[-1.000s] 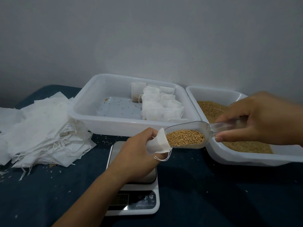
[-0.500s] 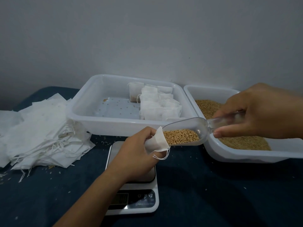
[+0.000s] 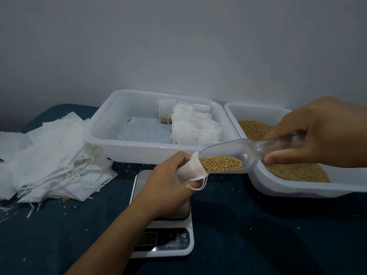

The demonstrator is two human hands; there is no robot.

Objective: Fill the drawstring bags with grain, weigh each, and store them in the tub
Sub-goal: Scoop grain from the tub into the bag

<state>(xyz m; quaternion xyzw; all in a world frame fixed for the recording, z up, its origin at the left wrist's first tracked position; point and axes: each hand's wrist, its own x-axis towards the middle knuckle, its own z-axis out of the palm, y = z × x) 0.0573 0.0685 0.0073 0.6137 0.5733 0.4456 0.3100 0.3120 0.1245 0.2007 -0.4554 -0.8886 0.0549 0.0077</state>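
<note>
So my left hand (image 3: 168, 180) is curled around a little white drawstring bag (image 3: 191, 169), pinching its mouth open right over the kitchen scale (image 3: 161, 231), which sits at about 6 o'clock on the dark blue table (image 3: 268, 235). My right hand (image 3: 321, 132), over at 3 o'clock, grips the handle of a clear plastic scoop (image 3: 234, 157) between thumb and fingers. The scoop is tilted down toward the bag, its lip is inside the bag's opening, and the grain (image 3: 221, 163) in it has slid up against that end. The bag's strings dangle loose under my fingers.

Behind the scoop at 3 o'clock is the grain tray (image 3: 278, 185), with the right hand hovering over it. At 12 o'clock is the storage tub (image 3: 123, 147), with filled bags (image 3: 195, 129) lined up along its right side and a few stray kernels on its floor. The pile of empty bags (image 3: 49, 159) lies at 9 o'clock.
</note>
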